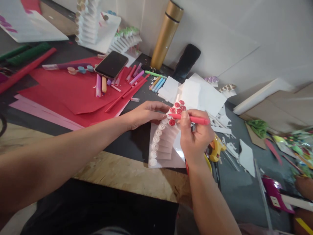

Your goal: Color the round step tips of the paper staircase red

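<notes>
My right hand (197, 135) grips a red marker pen (201, 120), its tip pointing left at a small white rosette. Thumb and fingers of my left hand (146, 114) close around the edge of the fan-shaped white paper piece (166, 143), beside that tip. Along the curved edge of this piece runs a row of white rosettes (156, 146). Several rosettes at its far end are red, such as the red rosette (171, 122) just below the pen. Underneath lies a white board (153, 160). My left fingertips are partly hidden behind the piece.
Red sheets (61, 89) lie at left, with a phone (111, 64) and several markers on them. A gold bottle (166, 36) stands at the wall. Right of my hands are a yellow glue gun (215, 148), paper scraps (246, 157) and a purple power strip (275, 194).
</notes>
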Tool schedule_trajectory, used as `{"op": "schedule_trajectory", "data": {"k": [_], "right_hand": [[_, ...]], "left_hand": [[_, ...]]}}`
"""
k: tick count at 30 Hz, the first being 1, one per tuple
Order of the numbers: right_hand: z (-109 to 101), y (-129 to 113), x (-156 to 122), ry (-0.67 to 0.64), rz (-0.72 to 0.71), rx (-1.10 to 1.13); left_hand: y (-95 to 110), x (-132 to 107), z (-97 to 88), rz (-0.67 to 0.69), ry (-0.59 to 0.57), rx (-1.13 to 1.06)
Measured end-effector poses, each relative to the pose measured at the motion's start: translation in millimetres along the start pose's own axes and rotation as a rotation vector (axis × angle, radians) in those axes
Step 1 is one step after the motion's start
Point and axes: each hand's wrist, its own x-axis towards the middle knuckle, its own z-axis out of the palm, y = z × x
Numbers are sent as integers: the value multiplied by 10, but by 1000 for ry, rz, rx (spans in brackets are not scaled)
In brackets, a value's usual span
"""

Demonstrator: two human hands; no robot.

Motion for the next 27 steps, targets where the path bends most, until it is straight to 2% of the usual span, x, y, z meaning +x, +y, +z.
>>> {"op": "schedule_trajectory", "data": {"k": [14,22,27], "right_hand": [[1,-9,-2,-6,7,3],[-17,-19,3,12,-43,-4],[-7,-17,1,-5,-12,-5]], "left_hand": [[4,2,0,-5,2,14],[-16,7,-14,8,-16,13],[-19,11,-18,6,-12,38]]}}
